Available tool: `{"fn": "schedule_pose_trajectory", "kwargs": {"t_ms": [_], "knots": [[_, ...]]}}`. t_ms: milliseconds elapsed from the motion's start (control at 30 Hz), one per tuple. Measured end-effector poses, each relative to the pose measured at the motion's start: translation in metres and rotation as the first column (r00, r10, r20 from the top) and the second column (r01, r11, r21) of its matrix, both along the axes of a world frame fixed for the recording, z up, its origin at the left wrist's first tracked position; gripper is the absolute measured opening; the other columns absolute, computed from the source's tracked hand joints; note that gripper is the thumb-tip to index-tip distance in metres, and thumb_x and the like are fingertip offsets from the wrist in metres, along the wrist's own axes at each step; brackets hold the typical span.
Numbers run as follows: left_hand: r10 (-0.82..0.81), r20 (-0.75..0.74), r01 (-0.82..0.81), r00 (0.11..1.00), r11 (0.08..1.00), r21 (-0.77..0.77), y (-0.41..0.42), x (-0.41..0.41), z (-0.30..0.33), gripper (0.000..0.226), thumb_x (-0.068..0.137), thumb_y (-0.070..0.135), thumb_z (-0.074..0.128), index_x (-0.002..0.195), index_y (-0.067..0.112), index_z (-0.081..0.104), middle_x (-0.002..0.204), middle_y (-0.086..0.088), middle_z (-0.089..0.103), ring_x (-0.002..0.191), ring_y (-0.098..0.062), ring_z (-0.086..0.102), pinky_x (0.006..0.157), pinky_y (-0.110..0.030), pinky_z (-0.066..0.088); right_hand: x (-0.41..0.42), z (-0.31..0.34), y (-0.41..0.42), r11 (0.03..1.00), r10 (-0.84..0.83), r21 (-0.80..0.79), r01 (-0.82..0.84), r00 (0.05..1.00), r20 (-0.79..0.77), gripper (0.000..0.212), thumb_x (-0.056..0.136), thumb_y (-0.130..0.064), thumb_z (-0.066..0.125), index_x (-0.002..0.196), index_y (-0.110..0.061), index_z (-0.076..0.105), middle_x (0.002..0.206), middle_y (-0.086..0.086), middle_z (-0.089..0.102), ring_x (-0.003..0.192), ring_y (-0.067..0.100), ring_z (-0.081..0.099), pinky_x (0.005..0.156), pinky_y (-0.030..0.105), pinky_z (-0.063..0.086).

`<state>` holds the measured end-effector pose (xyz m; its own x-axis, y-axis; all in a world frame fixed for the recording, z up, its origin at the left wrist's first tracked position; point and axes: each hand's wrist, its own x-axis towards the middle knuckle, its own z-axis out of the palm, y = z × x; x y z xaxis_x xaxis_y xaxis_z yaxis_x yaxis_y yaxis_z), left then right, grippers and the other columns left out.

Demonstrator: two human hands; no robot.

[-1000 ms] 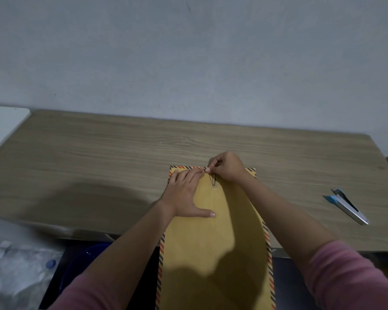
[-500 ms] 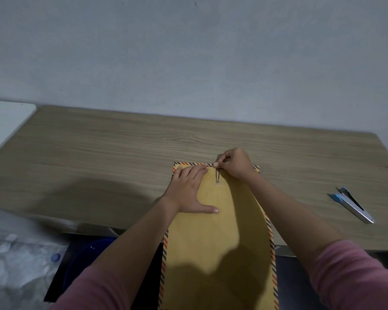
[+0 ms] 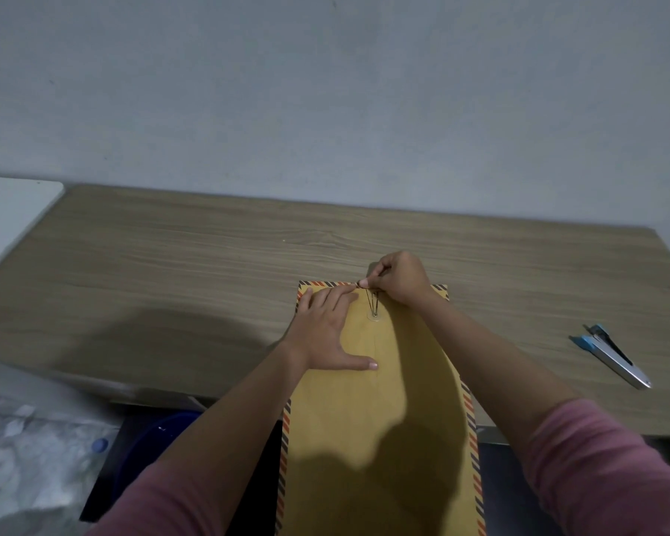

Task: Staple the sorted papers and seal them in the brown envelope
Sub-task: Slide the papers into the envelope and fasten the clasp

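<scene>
The brown envelope (image 3: 380, 412) with a red-and-black striped border lies lengthwise on the wooden table (image 3: 171, 272), its near half hanging over the front edge. My left hand (image 3: 327, 330) presses flat on the envelope's upper left, fingers straight and thumb spread. My right hand (image 3: 401, 278) is at the top edge, pinching the closure string (image 3: 373, 301), which runs down to the round fastener (image 3: 375, 315). The papers are not visible.
A silver and blue stapler (image 3: 612, 353) lies on the table to the right. A white surface (image 3: 8, 210) adjoins the table at far left. Below the front edge sit a crumpled plastic sheet (image 3: 28, 454) and a dark blue object (image 3: 159, 431).
My right hand has shifted the string back and forth around the fastener near the top edge. The left hand has stayed pressed on the envelope.
</scene>
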<state>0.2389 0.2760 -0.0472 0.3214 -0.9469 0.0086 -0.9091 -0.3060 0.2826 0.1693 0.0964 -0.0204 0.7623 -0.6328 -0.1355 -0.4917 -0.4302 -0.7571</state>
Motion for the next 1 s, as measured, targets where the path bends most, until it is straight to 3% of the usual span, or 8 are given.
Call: {"fn": "schedule_pose_trajectory", "kwargs": {"t_ms": [233, 433, 500, 567, 633, 733, 800, 1000], "knots": [[-0.024, 0.035, 0.023, 0.999, 0.999, 0.041, 0.001, 0.001, 0.003, 0.111, 0.054, 0.092, 0.044, 0.147, 0.042, 0.011, 0.153, 0.005, 0.020, 0.139, -0.018, 0.020, 0.115, -0.051, 0.010, -0.013, 0.001, -0.003, 0.998, -0.051, -0.044, 0.052, 0.999, 0.020, 0.018, 0.067, -0.016, 0.083, 0.064, -0.006, 0.069, 0.052, -0.013, 0.056, 0.044, -0.008, 0.051, 0.045, 0.006, 0.036], [-0.012, 0.053, 0.009, 0.999, 0.998, 0.056, -0.001, 0.000, 0.002, 0.109, 0.052, 0.093, 0.042, 0.146, 0.045, 0.013, 0.153, 0.005, 0.020, 0.138, -0.019, 0.023, 0.115, -0.051, 0.011, -0.017, 0.001, 0.000, 0.988, -0.050, -0.145, 0.053, 0.999, 0.021, 0.017, 0.071, -0.020, 0.080, 0.067, -0.007, 0.069, 0.053, -0.013, 0.053, 0.051, -0.001, 0.047, 0.045, 0.008, 0.034], [-0.009, 0.048, 0.007, 0.999, 0.999, 0.053, -0.001, 0.000, 0.001, 0.109, 0.052, 0.093, 0.044, 0.146, 0.045, 0.013, 0.153, 0.006, 0.020, 0.138, -0.019, 0.023, 0.114, -0.051, 0.012, -0.020, 0.000, -0.001, 0.986, -0.040, -0.164, 0.041, 0.999, 0.009, 0.017, 0.073, -0.020, 0.078, 0.069, -0.007, 0.068, 0.059, -0.004, 0.058, 0.055, 0.006, 0.050, 0.047, 0.011, 0.032], [-0.006, 0.038, 0.004, 0.999, 0.998, 0.056, -0.001, 0.000, 0.001, 0.109, 0.053, 0.093, 0.045, 0.146, 0.045, 0.013, 0.153, 0.006, 0.019, 0.138, -0.019, 0.021, 0.115, -0.052, 0.010, -0.028, -0.004, -0.002, 0.976, -0.014, -0.219, 0.008, 1.000, -0.025, 0.014, 0.077, -0.019, 0.073, 0.074, -0.007, 0.068, 0.068, 0.007, 0.065, 0.064, 0.020, 0.057, 0.054, 0.025, 0.035], [-0.007, 0.035, 0.005, 0.999, 0.998, 0.057, -0.001, 0.000, 0.001, 0.109, 0.053, 0.092, 0.045, 0.146, 0.045, 0.012, 0.153, 0.006, 0.019, 0.138, -0.019, 0.020, 0.115, -0.051, 0.009, -0.040, -0.009, -0.002, 0.954, 0.033, -0.295, -0.045, 0.999, -0.043, 0.006, 0.081, -0.014, 0.066, 0.079, -0.008, 0.068, 0.078, 0.011, 0.070, 0.076, 0.029, 0.062, 0.060, 0.026, 0.035], [-0.010, 0.033, 0.008, 0.999, 0.998, 0.061, -0.001, 0.000, 0.002, 0.109, 0.053, 0.093, 0.043, 0.146, 0.045, 0.012, 0.153, 0.006, 0.018, 0.139, -0.019, 0.019, 0.115, -0.052, 0.010, -0.055, -0.014, 0.007, 0.901, 0.159, -0.406, -0.151, 0.987, -0.016, 0.008, 0.081, -0.005, 0.057, 0.083, -0.008, 0.065, 0.085, 0.011, 0.068, 0.084, 0.032, 0.061, 0.066, 0.030, 0.041], [-0.011, 0.032, 0.009, 0.999, 0.998, 0.062, -0.001, 0.000, 0.001, 0.108, 0.053, 0.093, 0.042, 0.145, 0.046, 0.011, 0.153, 0.007, 0.018, 0.139, -0.018, 0.019, 0.115, -0.053, 0.010, -0.057, -0.017, 0.016, 0.862, 0.231, -0.460, -0.215, 0.973, -0.022, 0.012, 0.082, -0.010, 0.050, 0.084, -0.008, 0.061, 0.084, 0.011, 0.063, 0.083, 0.033, 0.058, 0.066, 0.037, 0.047], [-0.010, 0.030, 0.009, 0.999, 0.999, 0.053, -0.001, -0.001, 0.000, 0.108, 0.053, 0.093, 0.042, 0.146, 0.045, 0.014, 0.153, 0.008, 0.018, 0.139, -0.017, 0.019, 0.115, -0.051, 0.010, -0.054, -0.026, 0.031, 0.843, 0.214, -0.509, -0.174, 0.977, 0.021, 0.008, 0.085, -0.008, 0.053, 0.086, -0.007, 0.060, 0.087, 0.009, 0.061, 0.086, 0.029, 0.056, 0.061, 0.035, 0.043]]}}
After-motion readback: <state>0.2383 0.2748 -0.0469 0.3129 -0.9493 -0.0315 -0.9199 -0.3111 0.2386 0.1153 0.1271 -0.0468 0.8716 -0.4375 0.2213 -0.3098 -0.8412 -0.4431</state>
